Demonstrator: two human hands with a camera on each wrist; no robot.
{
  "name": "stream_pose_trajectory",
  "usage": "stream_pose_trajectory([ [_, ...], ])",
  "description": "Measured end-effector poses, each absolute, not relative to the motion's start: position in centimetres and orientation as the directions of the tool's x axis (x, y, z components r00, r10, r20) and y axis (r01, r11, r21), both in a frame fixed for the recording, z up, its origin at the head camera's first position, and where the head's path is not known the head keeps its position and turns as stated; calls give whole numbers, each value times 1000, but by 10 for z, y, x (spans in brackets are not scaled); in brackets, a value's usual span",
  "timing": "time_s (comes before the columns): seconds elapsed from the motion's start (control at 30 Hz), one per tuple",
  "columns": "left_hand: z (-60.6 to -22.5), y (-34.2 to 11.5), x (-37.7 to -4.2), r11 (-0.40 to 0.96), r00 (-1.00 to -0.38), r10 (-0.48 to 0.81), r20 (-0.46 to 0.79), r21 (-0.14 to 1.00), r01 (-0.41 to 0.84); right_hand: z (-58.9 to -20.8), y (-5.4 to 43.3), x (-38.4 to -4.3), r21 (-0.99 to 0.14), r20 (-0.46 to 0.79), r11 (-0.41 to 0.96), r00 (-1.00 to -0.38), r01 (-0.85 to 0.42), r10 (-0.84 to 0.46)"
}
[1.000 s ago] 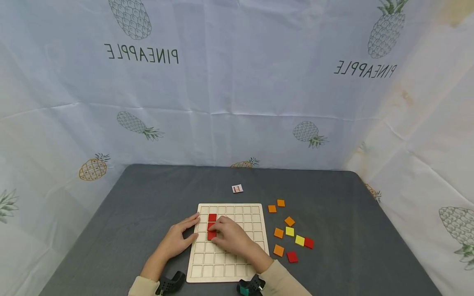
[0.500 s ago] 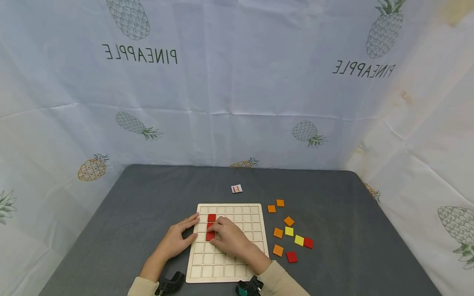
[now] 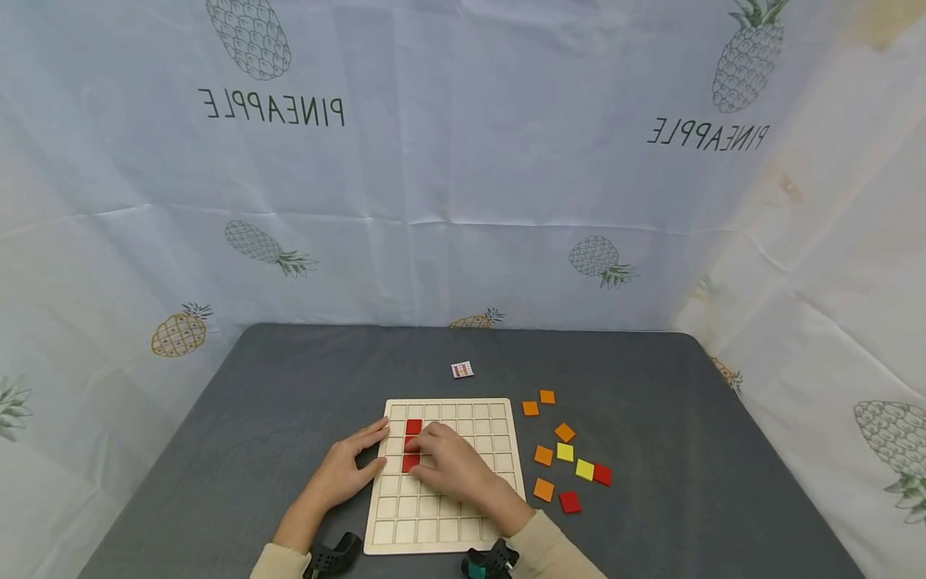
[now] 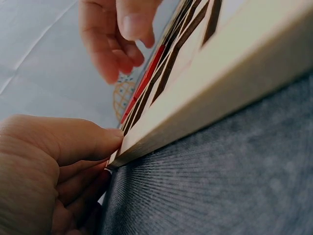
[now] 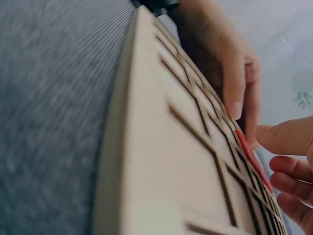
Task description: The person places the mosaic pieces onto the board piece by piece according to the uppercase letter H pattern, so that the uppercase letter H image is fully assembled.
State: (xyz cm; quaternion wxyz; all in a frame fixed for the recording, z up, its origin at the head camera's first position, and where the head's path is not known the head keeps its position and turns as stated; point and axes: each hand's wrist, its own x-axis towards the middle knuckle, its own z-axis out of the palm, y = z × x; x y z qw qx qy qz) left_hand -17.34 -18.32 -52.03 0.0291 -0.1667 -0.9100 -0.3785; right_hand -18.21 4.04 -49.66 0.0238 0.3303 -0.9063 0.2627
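Note:
Three red square tiles [image 3: 410,463] lie in a column in the upper left part of a pale wooden grid board [image 3: 437,530]. Over them is my right hand [image 3: 456,466], its fingertips at the middle tile and its thumb by the lowest one. In the right wrist view a gap shows between the thumb and fingers of that right hand [image 5: 298,166], with nothing gripped. My left hand [image 3: 346,469] rests against the board's left edge, thumb and fingers spread. The left wrist view shows the left thumb [image 4: 93,142] touching the board's rim.
Right of the board lie several orange tiles [image 3: 544,490], two yellow tiles [image 3: 565,453] and two red tiles [image 3: 570,503]. A small printed card [image 3: 462,369] sits behind the board on the dark grey table [image 3: 325,362]. A pineapple-print curtain [image 3: 463,161] hangs behind.

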Motion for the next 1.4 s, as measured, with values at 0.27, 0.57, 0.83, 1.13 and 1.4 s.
stream_pose_trajectory([
  [0.27,-520,-182,-174,662,-945,269,184,678,320,-486,60,-178,-534,230,603,-788,-593,-571],
  [0.57,-520,-183,-174,659,-947,268,175,684,313,-479,114,-173,-598,258,583,-821,-549,-509],
  [0.83,-522,-183,-173,663,-951,270,153,687,299,-487,183,-159,-591,298,657,-884,-467,-360],
  [1.13,-523,-184,-172,659,-949,275,154,688,303,-498,244,-137,-599,272,742,-948,-300,-163],
  [1.4,-521,-183,-173,654,-951,275,139,698,291,-507,276,-125,-593,204,788,-978,-162,-48],
])
